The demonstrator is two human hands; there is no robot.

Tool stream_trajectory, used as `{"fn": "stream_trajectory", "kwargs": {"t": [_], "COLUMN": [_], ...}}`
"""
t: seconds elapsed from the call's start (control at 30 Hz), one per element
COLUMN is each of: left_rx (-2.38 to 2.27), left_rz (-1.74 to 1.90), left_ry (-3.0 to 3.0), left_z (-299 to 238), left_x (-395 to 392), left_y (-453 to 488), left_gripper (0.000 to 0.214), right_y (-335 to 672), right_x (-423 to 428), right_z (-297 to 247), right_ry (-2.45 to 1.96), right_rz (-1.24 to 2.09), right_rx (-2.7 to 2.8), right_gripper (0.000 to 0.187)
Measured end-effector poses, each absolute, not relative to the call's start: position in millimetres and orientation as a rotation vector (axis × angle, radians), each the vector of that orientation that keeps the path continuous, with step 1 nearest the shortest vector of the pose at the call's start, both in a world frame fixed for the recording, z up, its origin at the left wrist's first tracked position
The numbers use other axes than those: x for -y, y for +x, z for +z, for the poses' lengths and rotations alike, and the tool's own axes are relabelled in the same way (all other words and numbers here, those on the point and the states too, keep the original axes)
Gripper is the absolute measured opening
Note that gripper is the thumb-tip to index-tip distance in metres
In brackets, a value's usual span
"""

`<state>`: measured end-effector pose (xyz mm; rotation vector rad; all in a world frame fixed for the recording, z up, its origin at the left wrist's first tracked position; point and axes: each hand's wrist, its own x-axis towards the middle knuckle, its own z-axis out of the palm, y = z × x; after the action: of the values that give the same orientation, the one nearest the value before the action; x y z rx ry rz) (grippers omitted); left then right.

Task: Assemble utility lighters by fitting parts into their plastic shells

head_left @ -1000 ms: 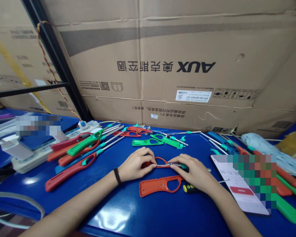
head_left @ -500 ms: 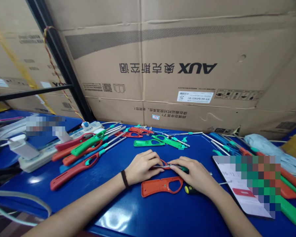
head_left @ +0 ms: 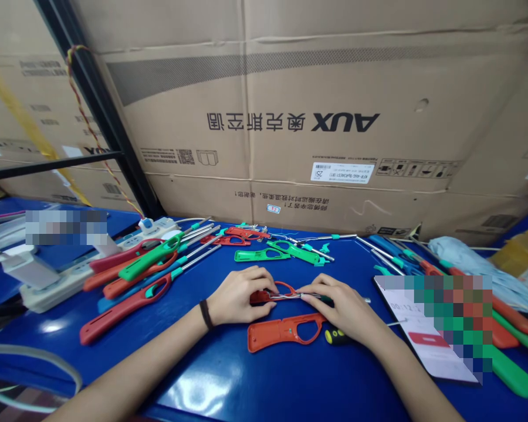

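My left hand (head_left: 237, 296) curls over one end of a red lighter shell (head_left: 286, 288) near the middle of the table (head_left: 246, 381), fingers closed on it. My right hand (head_left: 341, 305) pinches a thin metal tube (head_left: 290, 296) lying along that shell, fingertips tight. Just toward the near edge, a second red shell (head_left: 281, 332) lies flat. A screwdriver (head_left: 334, 336) pokes out from under my right hand. A phone (head_left: 422, 346) sits toward the right edge, long lighters (head_left: 127, 275) pile up toward the left edge, and green shells (head_left: 257, 255) lie nearer the far edge.
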<state>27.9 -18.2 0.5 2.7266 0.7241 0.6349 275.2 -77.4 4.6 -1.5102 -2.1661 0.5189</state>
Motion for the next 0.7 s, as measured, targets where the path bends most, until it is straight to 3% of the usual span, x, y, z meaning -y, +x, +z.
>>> {"fn": "stream_trajectory", "kwargs": {"t": [0.7], "left_rx": [-0.693], "left_rz": [0.629], "left_ry": [2.645], "left_z": [-0.4], "left_x": [21.5], "left_y": [32.1], "left_gripper": [0.015], "right_y": [274.8], "right_x": [75.8], "right_z": [0.5], "right_ry": [-1.516], "right_rz": [0.423], "right_rx": [2.128], "right_gripper": [0.021]}}
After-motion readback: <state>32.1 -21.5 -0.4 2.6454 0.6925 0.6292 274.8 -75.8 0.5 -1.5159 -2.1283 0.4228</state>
